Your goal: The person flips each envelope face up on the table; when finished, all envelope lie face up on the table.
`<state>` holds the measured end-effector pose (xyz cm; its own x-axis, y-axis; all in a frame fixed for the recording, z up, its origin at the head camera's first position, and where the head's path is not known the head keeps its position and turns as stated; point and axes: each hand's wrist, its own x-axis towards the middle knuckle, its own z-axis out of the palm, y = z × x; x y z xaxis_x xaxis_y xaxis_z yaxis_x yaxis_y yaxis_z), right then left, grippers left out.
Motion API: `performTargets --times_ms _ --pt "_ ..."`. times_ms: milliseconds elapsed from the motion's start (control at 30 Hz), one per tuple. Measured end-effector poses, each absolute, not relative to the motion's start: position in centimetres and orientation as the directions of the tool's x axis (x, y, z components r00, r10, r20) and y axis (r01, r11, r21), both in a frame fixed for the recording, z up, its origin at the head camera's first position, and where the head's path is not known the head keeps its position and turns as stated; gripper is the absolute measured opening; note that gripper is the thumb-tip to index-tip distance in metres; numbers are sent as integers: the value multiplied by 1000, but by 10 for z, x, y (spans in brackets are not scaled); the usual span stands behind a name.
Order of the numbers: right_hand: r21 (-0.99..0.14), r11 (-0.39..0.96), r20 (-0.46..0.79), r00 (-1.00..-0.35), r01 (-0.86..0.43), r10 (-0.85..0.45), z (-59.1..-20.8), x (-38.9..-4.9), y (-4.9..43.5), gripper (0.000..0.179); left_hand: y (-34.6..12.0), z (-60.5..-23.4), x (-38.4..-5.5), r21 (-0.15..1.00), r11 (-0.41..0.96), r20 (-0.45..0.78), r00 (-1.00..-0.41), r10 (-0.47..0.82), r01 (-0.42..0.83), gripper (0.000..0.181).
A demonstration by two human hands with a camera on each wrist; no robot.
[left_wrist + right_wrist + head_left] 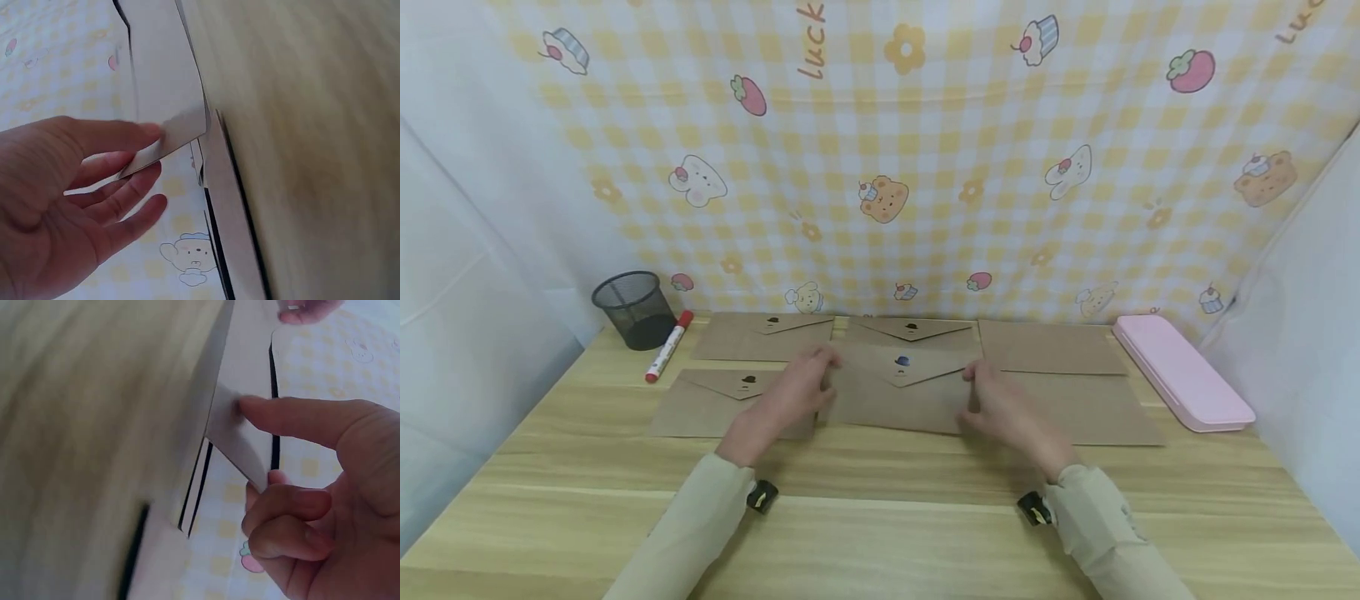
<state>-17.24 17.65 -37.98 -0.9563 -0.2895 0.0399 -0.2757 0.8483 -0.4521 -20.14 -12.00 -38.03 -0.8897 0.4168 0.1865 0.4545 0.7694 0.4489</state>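
Observation:
Both hands hold a brown kraft envelope (895, 408) in the middle of the table, its pointed flap and small hat print facing up. My left hand (786, 400) pinches its left side, thumb on top and fingers beneath, as the left wrist view shows. At the opposite side my right hand (1015, 410) pinches the edge, with the thumb (281, 415) on the face and the other fingers curled under. The envelope's near edge looks slightly raised off the wood. It overlaps another hat-printed envelope (857, 332) behind it.
Two envelopes lie at left, one back (722, 340) and one front (700, 412), partly under my left arm. Two plain-faced ones, back (1052, 346) and front (1097, 412), lie at right. A mesh pen holder (632, 317), marker (667, 348) and pink case (1180, 371) flank them.

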Motion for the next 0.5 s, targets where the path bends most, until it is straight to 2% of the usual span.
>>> performTargets --times_ms 167,400,500 --pt "-438 860 4 -957 -264 -291 -383 -169 173 54 -120 -381 -197 402 780 140 -874 466 480 41" --pt "-419 859 20 -949 -294 -315 -384 -167 172 59 -122 -383 -195 448 779 62 -885 462 439 57" --pt "-408 860 20 -945 -307 -328 -385 -168 172 57 -123 -383 -195 448 781 54 -886 461 434 58"
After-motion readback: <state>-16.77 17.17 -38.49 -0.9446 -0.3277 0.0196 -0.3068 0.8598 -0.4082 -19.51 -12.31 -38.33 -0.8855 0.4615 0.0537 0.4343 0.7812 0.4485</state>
